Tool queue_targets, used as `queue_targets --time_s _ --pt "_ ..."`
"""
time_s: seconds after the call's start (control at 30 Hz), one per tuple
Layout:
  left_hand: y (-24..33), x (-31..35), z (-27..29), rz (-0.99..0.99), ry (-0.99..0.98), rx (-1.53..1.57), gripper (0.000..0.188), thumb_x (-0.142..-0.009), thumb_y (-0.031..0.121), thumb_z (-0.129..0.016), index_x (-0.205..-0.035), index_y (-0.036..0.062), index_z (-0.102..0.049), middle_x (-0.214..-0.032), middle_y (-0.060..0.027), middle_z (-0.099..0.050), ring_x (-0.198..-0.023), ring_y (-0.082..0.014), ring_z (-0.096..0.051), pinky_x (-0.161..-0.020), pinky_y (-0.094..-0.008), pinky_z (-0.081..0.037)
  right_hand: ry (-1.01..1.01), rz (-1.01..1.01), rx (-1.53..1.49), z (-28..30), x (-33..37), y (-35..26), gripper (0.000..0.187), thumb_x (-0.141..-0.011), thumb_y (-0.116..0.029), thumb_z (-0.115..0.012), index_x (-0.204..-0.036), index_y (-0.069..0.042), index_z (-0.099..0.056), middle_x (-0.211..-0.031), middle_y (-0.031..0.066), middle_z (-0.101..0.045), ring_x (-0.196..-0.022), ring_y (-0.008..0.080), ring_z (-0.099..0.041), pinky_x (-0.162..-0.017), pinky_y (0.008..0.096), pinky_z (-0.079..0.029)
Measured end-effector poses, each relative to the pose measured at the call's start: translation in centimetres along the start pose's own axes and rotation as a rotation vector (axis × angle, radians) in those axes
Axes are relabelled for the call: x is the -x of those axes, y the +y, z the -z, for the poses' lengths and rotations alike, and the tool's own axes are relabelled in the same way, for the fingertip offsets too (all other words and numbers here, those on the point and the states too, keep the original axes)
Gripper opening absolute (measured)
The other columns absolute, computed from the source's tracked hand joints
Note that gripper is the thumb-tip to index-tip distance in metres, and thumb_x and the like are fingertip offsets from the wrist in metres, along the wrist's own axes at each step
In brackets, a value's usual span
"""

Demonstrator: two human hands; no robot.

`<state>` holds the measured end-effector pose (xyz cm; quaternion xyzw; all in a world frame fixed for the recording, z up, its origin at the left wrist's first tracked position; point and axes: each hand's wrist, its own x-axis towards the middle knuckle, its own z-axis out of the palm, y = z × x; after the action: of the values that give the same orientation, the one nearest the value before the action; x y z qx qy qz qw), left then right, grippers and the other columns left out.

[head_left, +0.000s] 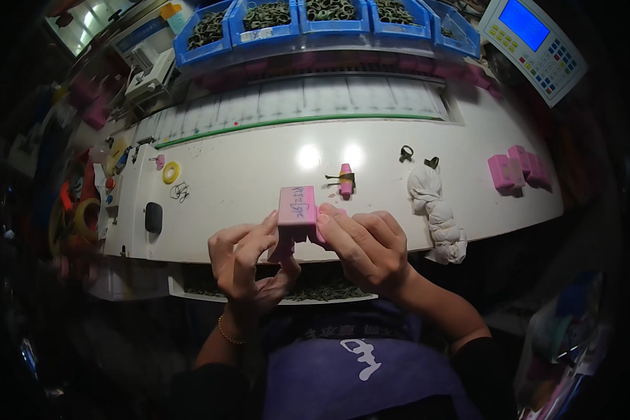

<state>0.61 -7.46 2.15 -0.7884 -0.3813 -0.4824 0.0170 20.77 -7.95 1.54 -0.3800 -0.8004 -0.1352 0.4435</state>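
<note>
A pink block (297,206) with dark handwriting on its upper face is held up over the front edge of the white bench (245,161), between the two hands. Its left side is clamped in the grip of the left hand (248,260), around whose wrist a gold-coloured bracelet (229,332) is worn. The right side is pinched in the grip of the right hand (371,245), the fingertips being pressed close to the block (its underside is partly hidden by the fingers).

Just beyond the block, a pink stick (346,178) with a yellow band and dark strips around it is seen on the bench. To the right, a dark ring (407,153) is placed near a twisted white cloth (437,213), and more pink blocks (514,171) are grouped near the bench's right end. On the left, a yellow ring (171,173) is set near a small tangle of wire (180,192) and a black rounded object (153,218).

At the back, blue bins (334,26) are lined up, filled to differing levels with dark pieces. Below the hands, similar pieces are held in an open drawer (322,301).
</note>
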Motion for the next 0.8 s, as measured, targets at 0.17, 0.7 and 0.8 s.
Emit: queue_targets --time_s 0.17,0.7,0.8 --pt "-2.5 2.8 -2.1 0.312 -0.225 -0.082 0.026 -0.068 0.002 -0.076 -0.093 0.0046 -0.070 -0.086 -0.0067 -0.067 -0.081 -0.0271 -0.057 -0.076 -0.0377 -0.045 -0.246 -0.188 -0.075 -4.6 3.5 1.2 0.039 -0.078 -0.001 -0.068 -0.117 -0.003 -0.064 -0.109 0.0110 -0.072 -0.073 0.0225 -0.060 -0.071 0.0345 -0.047" --pt "-0.5 0.6 -0.3 0.217 -0.001 0.029 0.027 -0.067 0.005 -0.080 -0.091 0.0043 -0.068 -0.082 -0.0072 -0.067 -0.073 -0.0256 -0.062 -0.070 -0.0364 -0.046 -0.302 -0.559 -0.490 -0.5 0.1 -1.3 0.031 -0.088 -0.005 -0.069 -0.118 -0.001 -0.062 -0.092 0.0112 -0.068 -0.071 0.0224 -0.058 -0.066 0.0363 -0.047" --pt "-0.7 0.0 0.3 0.348 0.004 0.131 0.022 -0.074 0.005 -0.079 -0.093 0.0021 -0.069 -0.081 -0.0090 -0.068 -0.070 -0.0220 -0.063 -0.066 -0.0333 -0.049 -0.358 -0.890 -1.021 -0.5 0.5 -1.6 0.030 -0.098 -0.021 -0.066 -0.120 -0.001 -0.060 -0.084 0.0054 -0.066 -0.064 0.0098 -0.053 -0.059 0.0282 -0.043"
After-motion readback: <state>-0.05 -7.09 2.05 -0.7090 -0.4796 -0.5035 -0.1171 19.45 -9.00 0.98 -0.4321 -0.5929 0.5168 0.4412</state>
